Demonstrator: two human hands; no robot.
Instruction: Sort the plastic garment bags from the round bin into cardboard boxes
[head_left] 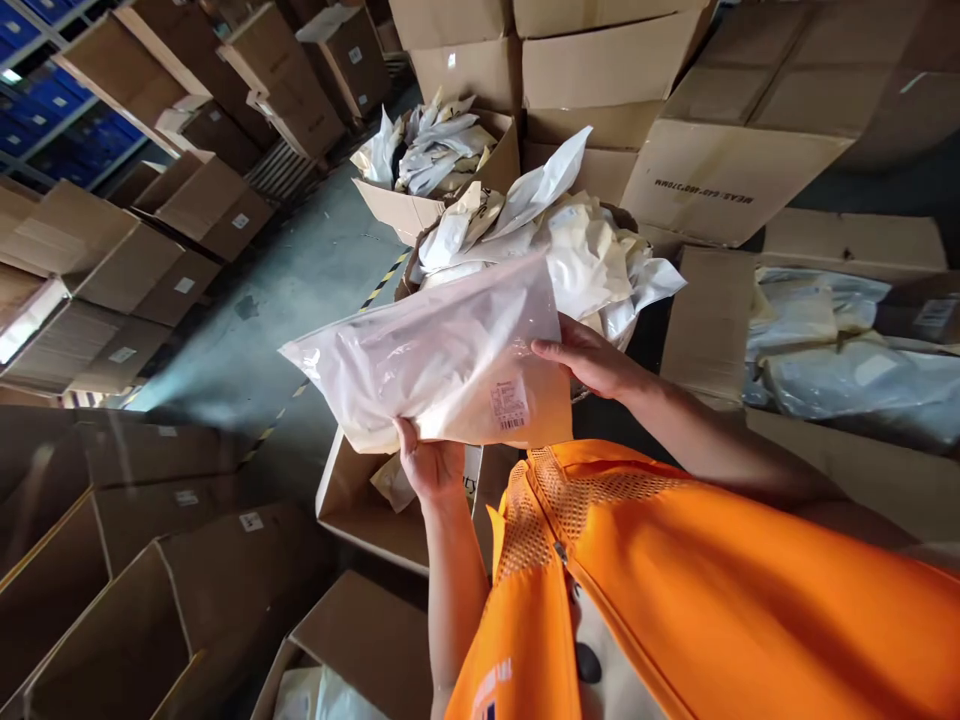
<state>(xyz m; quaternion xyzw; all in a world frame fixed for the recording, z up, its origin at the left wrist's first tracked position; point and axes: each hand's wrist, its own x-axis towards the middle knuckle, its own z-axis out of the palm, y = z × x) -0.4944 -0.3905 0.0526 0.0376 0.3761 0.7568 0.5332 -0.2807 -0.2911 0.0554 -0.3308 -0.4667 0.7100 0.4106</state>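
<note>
A flat, translucent white plastic bag (427, 350) with a soft, cream-coloured look stretches between my two hands. A small printed label with a barcode (510, 403) faces me near its lower right corner. My left hand (435, 462) grips the lower edge, thumb on top and fingers hidden beneath. At the right edge, my right hand (592, 362) pinches the bag with the thumb in front. Under the bag is a cardboard box (345, 490) with another bag partly visible inside. Just beyond it, a heap of similar white bags (592, 255) overflows a carton.
Farther back stands another carton of bags (442, 150). An open box of bags (855, 350) lies to the right, beneath stacked cartons (720, 180). Open boxes (225, 570) line the lower left. Yellow-black tape (386, 278) marks the grey floor (277, 260). Blue bins (45, 95) fill shelves at upper left.
</note>
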